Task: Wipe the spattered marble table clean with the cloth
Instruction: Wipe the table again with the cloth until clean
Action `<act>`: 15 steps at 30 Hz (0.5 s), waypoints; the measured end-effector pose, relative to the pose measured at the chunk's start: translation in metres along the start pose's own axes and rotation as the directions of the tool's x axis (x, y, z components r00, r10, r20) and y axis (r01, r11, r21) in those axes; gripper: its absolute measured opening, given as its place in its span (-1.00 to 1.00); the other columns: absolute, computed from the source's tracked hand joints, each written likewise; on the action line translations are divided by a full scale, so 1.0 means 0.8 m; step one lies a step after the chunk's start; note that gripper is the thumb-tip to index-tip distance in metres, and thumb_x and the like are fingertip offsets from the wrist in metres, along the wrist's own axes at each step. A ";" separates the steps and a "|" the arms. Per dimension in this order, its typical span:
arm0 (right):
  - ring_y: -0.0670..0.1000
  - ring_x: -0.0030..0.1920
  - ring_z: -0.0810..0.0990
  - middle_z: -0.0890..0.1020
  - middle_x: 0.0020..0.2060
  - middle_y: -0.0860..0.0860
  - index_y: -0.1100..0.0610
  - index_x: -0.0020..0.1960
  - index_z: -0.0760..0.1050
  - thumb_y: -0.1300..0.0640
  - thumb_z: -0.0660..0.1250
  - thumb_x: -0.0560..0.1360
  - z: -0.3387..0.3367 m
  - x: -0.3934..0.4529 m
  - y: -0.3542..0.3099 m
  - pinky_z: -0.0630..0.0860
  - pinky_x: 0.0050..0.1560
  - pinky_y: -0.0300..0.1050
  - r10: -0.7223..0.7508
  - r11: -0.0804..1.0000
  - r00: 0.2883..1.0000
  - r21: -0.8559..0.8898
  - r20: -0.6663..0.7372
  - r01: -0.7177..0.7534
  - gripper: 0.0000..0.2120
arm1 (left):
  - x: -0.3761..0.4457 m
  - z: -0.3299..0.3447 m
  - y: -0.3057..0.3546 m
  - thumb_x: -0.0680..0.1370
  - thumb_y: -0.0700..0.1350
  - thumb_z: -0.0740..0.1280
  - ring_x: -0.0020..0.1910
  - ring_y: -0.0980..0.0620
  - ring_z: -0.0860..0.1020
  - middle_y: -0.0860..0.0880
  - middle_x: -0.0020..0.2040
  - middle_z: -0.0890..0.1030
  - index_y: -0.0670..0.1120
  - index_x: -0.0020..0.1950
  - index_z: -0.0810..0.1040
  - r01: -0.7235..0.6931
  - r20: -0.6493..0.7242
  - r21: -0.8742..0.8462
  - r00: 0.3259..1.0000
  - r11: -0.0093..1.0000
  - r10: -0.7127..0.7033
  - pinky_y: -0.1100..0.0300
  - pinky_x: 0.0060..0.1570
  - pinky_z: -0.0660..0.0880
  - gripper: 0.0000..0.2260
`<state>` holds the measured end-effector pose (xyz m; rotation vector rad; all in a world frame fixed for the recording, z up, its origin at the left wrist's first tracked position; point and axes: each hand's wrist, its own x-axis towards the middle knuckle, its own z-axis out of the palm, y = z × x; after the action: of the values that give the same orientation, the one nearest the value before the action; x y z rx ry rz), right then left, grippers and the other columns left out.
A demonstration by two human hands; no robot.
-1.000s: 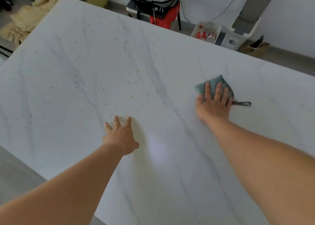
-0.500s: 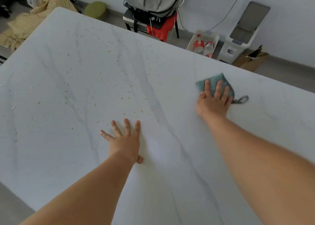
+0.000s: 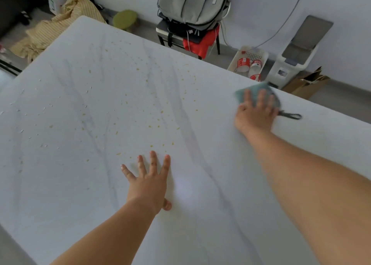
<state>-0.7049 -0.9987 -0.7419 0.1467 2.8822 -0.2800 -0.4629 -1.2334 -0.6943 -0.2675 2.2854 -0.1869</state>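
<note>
Most of the mess is still ahead of me. Yellow specks [image 3: 140,108] lie scattered beyond and to the left of my left hand [image 3: 149,182], and a band of small white flecks [image 3: 36,122] sits farther out to its left. None of that looks wiped yet. The marble table [image 3: 200,224] between my two hands and nearer to me shows no specks, so I judge that part is either done or was never hit; I cannot tell which.

My right hand [image 3: 257,112] lies flat on the cloth [image 3: 255,90], fingers straight and a little spread, pressing it down rather than gripping it. The blue-green cloth sits under and just beyond those fingers, close to the table's far edge, with its dark hanging loop [image 3: 291,115] trailing out to the right of the hand. My left hand is flat on the bare marble, fingers splayed, holding nothing and bracing me.

Compared with half a second ago, the cloth and right hand have slid away from me, towards the far edge, and both are now blurred by the movement. The loop is stretched out longer behind them. My left hand has barely shifted on the table. The specks have not been touched in that time.
</note>
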 end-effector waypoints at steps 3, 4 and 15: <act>0.13 0.66 -0.21 -0.16 0.68 -0.05 -0.29 0.66 -0.11 -0.15 -0.14 0.69 0.022 -0.038 -0.048 -0.25 0.62 0.19 -0.589 0.791 0.786 -0.067 0.187 0.608 -0.47 | -0.001 0.001 -0.002 0.46 0.31 0.46 0.57 -0.42 -0.36 -0.19 0.60 -0.47 0.06 0.53 -0.58 -0.003 0.001 -0.014 1.000 1.000 0.003 -0.65 0.36 -0.18 0.23; 0.09 0.66 -0.21 -0.16 0.67 -0.08 -0.31 0.65 -0.12 -0.17 -0.18 0.68 0.019 -0.028 -0.050 -0.24 0.62 0.17 -0.669 0.704 0.693 -0.071 0.269 0.707 -0.47 | -0.001 0.002 -0.004 0.46 0.31 0.45 0.57 -0.43 -0.36 -0.19 0.60 -0.47 0.06 0.53 -0.59 -0.001 -0.009 -0.006 1.000 1.000 0.001 -0.65 0.36 -0.18 0.23; 0.25 0.65 -0.07 -0.03 0.68 0.11 -0.16 0.68 -0.07 -0.09 -0.12 0.70 0.002 0.019 -0.038 -0.14 0.61 0.29 -0.373 0.912 0.926 -0.161 0.058 0.378 -0.46 | -0.001 0.004 -0.006 0.49 0.33 0.41 0.60 -0.26 -0.40 -0.21 0.59 -0.48 0.04 0.53 -0.59 -0.034 -0.027 0.001 0.999 0.999 0.034 -0.64 0.37 -0.17 0.19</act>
<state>-0.7227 -1.0280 -0.7420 -0.4445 2.8714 -0.0985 -0.4594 -1.2379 -0.6943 -0.2272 2.3152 -0.1740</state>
